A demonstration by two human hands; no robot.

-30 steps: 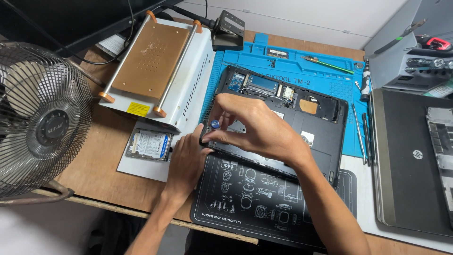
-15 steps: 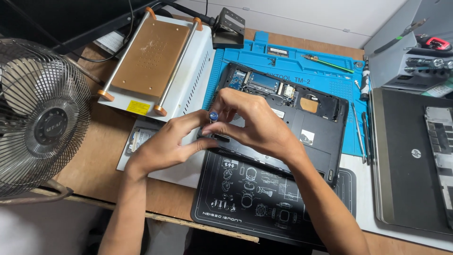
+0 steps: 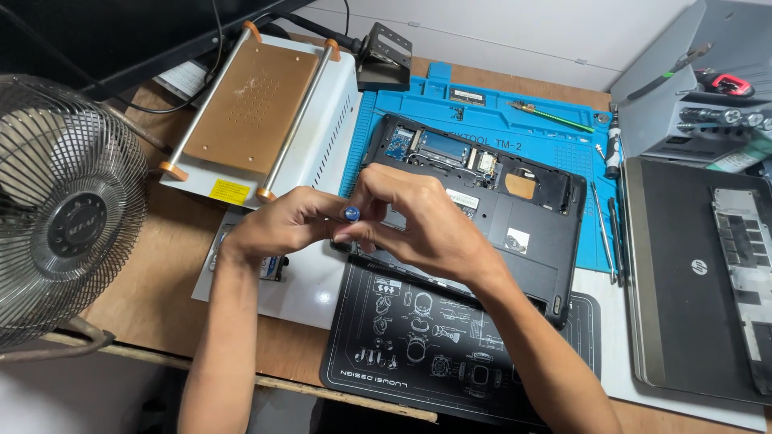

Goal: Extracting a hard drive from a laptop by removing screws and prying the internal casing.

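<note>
Both hands meet mid-frame, over the left edge of the opened black laptop base [image 3: 515,217] with its exposed circuit boards. Right hand [image 3: 422,221] is curled, fingertips pinching the small blue-capped screwdriver [image 3: 351,214], held roughly upright with its cap facing the camera. Left hand [image 3: 281,225] is also curled, fingers closed against the same tool from the left side; can't tell how much of the grip it carries. The tip is hidden behind the fingers.

Versus half a second ago: almost no change, same two-handed pinch at the same spot. Versus one second ago: the left hand was lower, lying flat near the silver hard drive [image 3: 269,265] on the white sheet [image 3: 305,289]; it has since come up to join the right hand. The drive is now mostly covered by the left wrist. The right hand has barely shifted.

Surroundings unchanged:
- laptop base lies partly on the blue silicone repair mat [image 3: 515,128] and partly on the black printed work mat [image 3: 450,337] at lower centre
- white heating station with copper-coloured plate [image 3: 257,104] at upper left
- grey wire-cage desk fan [image 3: 68,217] at far left
- closed dark laptop [image 3: 691,281] at right edge
- loose screwdrivers and tweezers [image 3: 611,217] along the blue mat's right side
</note>
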